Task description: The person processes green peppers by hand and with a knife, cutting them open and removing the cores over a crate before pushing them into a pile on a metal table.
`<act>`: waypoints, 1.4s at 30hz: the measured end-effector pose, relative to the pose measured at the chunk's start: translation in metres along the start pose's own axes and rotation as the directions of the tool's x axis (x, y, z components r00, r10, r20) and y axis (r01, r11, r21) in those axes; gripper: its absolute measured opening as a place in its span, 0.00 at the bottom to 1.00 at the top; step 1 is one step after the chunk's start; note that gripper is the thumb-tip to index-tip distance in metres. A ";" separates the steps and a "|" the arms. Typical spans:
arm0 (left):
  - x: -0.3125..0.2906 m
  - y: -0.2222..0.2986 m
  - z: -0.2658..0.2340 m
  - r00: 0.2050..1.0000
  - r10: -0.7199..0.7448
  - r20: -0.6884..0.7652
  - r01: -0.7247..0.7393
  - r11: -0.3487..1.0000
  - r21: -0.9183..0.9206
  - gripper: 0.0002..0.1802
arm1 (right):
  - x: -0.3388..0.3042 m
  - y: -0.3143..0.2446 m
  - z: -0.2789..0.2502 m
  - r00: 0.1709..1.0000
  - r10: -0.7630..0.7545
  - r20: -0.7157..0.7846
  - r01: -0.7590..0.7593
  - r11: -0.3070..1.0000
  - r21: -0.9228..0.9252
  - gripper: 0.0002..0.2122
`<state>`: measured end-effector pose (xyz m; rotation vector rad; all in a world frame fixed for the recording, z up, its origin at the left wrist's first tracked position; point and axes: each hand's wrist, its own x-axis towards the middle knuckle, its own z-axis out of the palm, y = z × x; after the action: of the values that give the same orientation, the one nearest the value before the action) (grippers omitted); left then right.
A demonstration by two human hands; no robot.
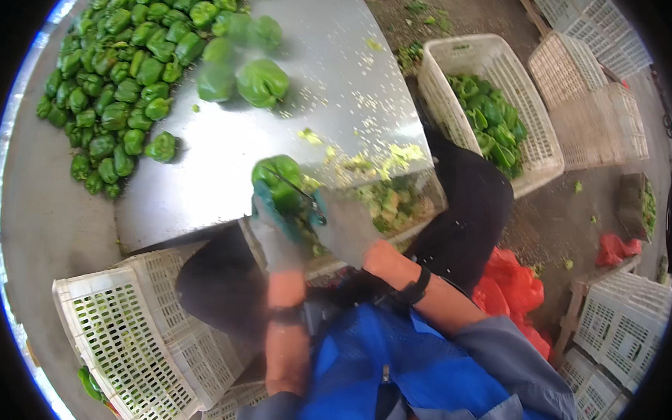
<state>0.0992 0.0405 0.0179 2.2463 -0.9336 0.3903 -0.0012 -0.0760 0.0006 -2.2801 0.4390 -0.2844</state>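
A green bell pepper [278, 171] is held over the near edge of the metal table by my left hand [274, 234], in a grey glove with green fingers. My right hand [344, 225], gloved the same way, is closed round the handle of a small knife [296, 186]. Its thin dark blade lies against the pepper; how deep it goes I cannot tell. Directly below both hands, a crate [417, 224] between my legs holds pale green cores and scraps. Several larger peppers [263, 83] lie on the table beyond, some of them blurred.
A big heap of green peppers [126, 77] covers the table's left side. Seeds and scraps dot the metal tabletop [322, 69]. On the right stands a white crate [549, 147] of cut peppers, with stacked crates [598, 123] behind. Red plastic bags [511, 290] and an empty-looking crate [124, 343] flank me.
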 end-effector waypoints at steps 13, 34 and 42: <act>-0.002 -0.009 0.029 0.721 -0.660 0.211 0.581 0.409 -0.704 0.34 | 0.011 -0.008 0.012 0.998 0.015 -0.066 -0.022 0.993 -0.114 0.08; -0.016 -0.049 0.023 0.677 -0.365 0.639 0.476 -0.444 -0.759 0.45 | 0.087 0.034 -0.014 0.904 0.187 0.384 -0.411 0.625 0.664 0.14; -0.028 -0.054 0.017 0.779 -0.248 0.575 0.463 -0.391 -0.796 0.37 | 0.065 -0.014 -0.039 0.993 -0.082 0.090 0.074 0.993 0.091 0.20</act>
<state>0.1191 0.0714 -0.0338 0.7155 -0.1139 -0.7557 0.0480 -0.1184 0.0411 -2.2177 0.2847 -0.2305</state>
